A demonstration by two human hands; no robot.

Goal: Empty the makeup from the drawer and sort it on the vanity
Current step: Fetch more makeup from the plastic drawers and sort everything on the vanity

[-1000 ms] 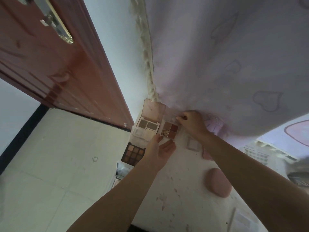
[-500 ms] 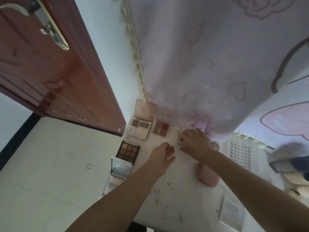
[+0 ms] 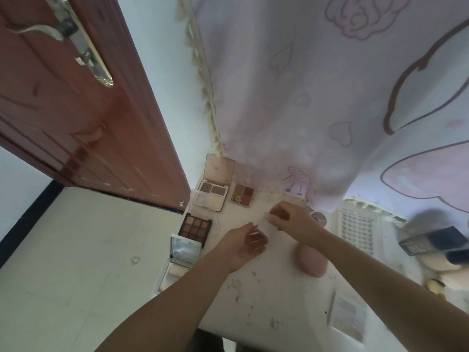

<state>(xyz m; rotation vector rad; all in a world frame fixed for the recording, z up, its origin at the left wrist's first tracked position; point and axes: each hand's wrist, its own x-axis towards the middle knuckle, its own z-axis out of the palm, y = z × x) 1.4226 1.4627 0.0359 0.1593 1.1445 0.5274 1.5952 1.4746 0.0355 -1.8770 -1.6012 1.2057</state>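
Head view of the white table beneath a hanging pink curtain. The right hand has its fingers curled around a small clear case, barely distinguishable against the table; its grip is closed on this item. The left hand hovers just beside it, palm turned inward, fingers relaxed, holding nothing. Along the table's left edge lie an open contour palette, a four-pan palette, a nine-pan eyeshadow palette and a mirrored compact. A pink puff lies near the right forearm. A brown door stands at left.
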